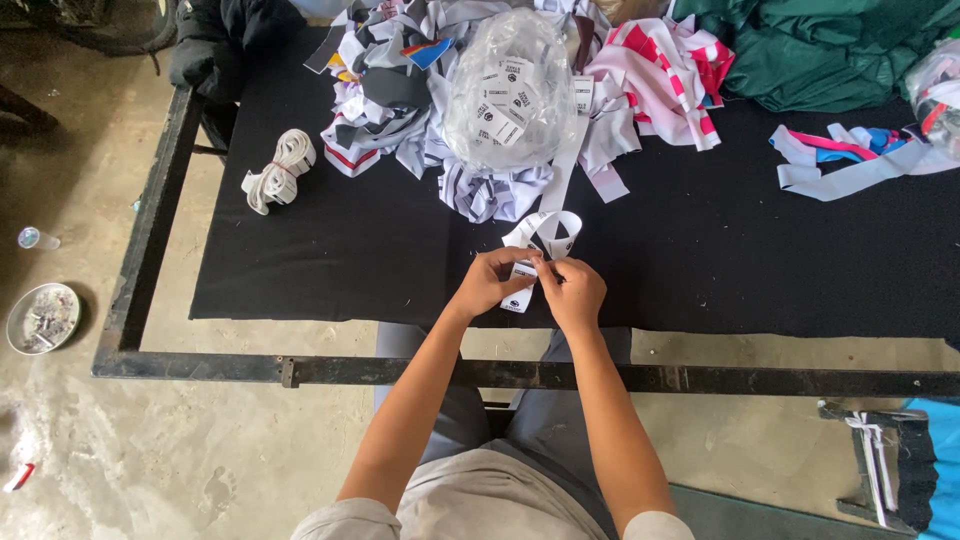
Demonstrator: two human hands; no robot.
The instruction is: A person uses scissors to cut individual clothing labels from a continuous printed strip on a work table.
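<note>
White label strip (542,240) — a narrow woven ribbon with dark printed marks, looped above the hands and trailing down between them, near the desk's (330,260) front edge at 6 o'clock. Left hand (490,282) and right hand (573,290) meet over it; fingers of both closed in a pinch on the strip, thumbs and forefingers touching it, no visible gap.

Handling, judged: very light, limp, no stiffness of its own; likely smooth and prone to slide or curl. Best taken by the flat faces close to a label boundary, not by the loose loop.

Outward: at 12 o'clock a clear plastic bag (510,90) of cut labels rests on a heap of white and grey strips (400,100). Pink-and-white fabric pieces (665,70) at 1 o'clock, green cloth (830,50) at 2 o'clock. A banded bundle of white tape (280,170) at 10 o'clock — well apart. On the floor at 9 o'clock, a round dish (43,318).
</note>
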